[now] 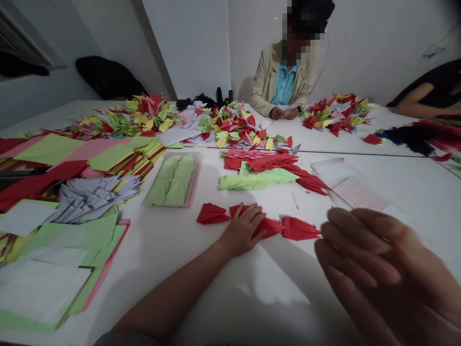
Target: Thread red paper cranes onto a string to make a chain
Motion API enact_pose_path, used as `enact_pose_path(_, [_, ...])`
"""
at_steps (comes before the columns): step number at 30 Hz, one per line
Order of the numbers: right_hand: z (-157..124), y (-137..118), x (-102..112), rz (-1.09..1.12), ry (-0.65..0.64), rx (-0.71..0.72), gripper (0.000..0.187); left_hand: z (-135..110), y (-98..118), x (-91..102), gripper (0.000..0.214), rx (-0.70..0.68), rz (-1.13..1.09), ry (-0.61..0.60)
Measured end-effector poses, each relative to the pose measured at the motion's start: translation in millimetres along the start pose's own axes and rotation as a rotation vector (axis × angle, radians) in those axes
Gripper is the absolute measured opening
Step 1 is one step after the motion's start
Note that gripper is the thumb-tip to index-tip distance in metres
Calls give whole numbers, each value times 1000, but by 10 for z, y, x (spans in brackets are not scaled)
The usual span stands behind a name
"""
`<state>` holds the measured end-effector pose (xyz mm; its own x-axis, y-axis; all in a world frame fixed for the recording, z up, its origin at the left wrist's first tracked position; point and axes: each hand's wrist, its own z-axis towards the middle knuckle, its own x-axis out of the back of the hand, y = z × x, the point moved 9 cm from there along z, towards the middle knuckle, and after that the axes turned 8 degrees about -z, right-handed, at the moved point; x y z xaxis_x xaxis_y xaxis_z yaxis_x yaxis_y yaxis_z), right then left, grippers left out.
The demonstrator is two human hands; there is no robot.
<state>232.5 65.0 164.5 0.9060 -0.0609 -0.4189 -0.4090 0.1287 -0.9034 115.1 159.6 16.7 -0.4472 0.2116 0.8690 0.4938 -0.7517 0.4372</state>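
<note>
Okay, left hand (242,229): spread flat over folded red paper pieces (212,214), pinning them to the desk (216,288).
Right hand (378,274): lifted, open, clear of them.
Spacing: hands well apart.

Red folded paper (300,228) under a pale green paper strip (256,180).
</note>
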Motion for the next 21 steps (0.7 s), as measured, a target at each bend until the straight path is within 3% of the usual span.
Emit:
enact_pose_path(5, [296, -9, -350, 319, -81, -116, 12, 12, 11, 16, 47, 4, 6, -14])
enact_pose_path(15, [252, 35, -364, 380, -82, -165, 9, 20, 21, 28, 46, 6, 19, -11])
enact_pose_path(21, [251, 17, -399, 308, -136, -127, 8, 17, 16, 19, 46, -3, 22, -4])
